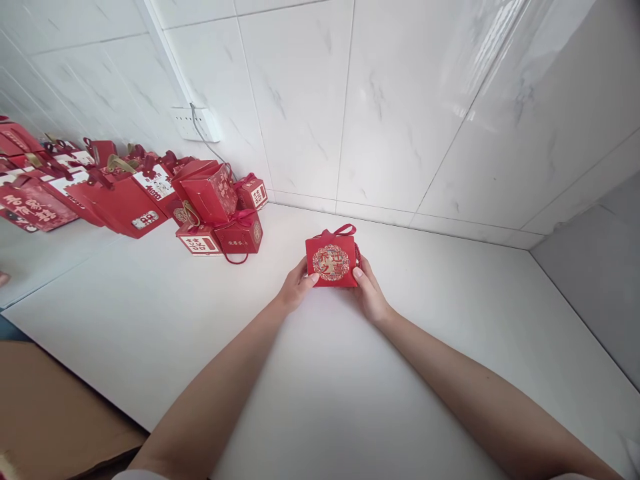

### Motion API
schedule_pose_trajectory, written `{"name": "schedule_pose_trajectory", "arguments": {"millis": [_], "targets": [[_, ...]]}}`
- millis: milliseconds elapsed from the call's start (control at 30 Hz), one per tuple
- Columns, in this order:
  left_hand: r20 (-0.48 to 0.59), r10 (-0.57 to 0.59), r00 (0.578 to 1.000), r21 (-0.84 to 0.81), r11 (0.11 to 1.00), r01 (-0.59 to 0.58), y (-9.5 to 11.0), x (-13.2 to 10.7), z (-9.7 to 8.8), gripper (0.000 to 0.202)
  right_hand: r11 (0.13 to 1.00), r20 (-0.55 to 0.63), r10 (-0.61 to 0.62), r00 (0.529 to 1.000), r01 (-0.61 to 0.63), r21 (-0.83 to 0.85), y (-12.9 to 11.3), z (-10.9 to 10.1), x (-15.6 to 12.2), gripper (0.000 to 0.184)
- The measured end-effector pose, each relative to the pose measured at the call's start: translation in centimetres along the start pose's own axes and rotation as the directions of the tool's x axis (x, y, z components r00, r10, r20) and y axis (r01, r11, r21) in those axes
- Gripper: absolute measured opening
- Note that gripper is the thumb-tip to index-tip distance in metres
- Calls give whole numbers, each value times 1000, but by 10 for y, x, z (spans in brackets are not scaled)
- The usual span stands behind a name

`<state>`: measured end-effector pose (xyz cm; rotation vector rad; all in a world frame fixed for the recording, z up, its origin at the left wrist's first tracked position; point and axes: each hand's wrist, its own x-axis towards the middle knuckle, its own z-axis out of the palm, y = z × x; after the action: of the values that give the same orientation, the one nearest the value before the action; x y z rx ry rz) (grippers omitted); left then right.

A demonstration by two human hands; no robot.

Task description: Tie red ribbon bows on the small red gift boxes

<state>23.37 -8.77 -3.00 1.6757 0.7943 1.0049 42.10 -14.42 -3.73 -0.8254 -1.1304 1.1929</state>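
Between my two hands is a small red gift box with a round gold pattern and Chinese characters on the side that faces me. A dark red ribbon bow is tied on its top, and a twisted red cord shows at its right side. My left hand grips the box's left side, thumb on the front lower corner. On the right side, my right hand holds it the same way, its thumb on the lower right edge. The fingers behind the box are mostly hidden.
Several red gift boxes are stacked left of my hands on the white table. Farther left stand several red gift bags. A socket strip with a cable is on the tiled wall. Below the table's left edge is a cardboard box.
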Motion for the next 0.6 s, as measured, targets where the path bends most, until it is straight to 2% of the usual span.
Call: {"name": "schedule_pose_trajectory", "arguments": {"millis": [33,100,167,200,233,267,333,400,500,533,600], "targets": [[-26,23,999,9,1000,-23,3,-1,2,59,999,-31,-38,999,36,-38,-1,1,0,61],[-166,77,983,82,995,-64,10,-4,8,62,987,-110,-124,986,111,-120,-2,3,0,67],[-325,162,932,234,968,-86,17,-8,16,65,971,-193,-186,963,151,-184,-4,4,1,70],[-362,213,908,319,943,-95,21,-11,21,64,966,-228,-202,952,155,-207,-6,5,1,69],[-358,261,897,391,914,-109,24,-13,25,61,962,-254,-212,944,155,-227,-7,6,1,69],[-311,288,905,436,890,-133,27,-15,29,59,957,-266,-220,939,153,-248,-8,7,1,70],[-168,281,945,431,883,-186,30,-17,36,60,943,-245,-231,942,154,-295,-11,8,0,75],[-81,246,966,339,918,-205,29,-15,38,64,929,-181,-229,956,159,-333,-12,9,-2,79],[-85,183,979,39,983,-180,27,-8,33,65,906,-37,-233,972,203,-373,-13,10,-6,75],[-94,133,987,-97,985,-142,27,-6,30,63,894,27,-242,970,233,-382,-13,10,-7,72],[-76,6,997,-352,935,-32,28,-3,24,60,870,156,-260,953,302,-390,-13,11,-9,70]]}}
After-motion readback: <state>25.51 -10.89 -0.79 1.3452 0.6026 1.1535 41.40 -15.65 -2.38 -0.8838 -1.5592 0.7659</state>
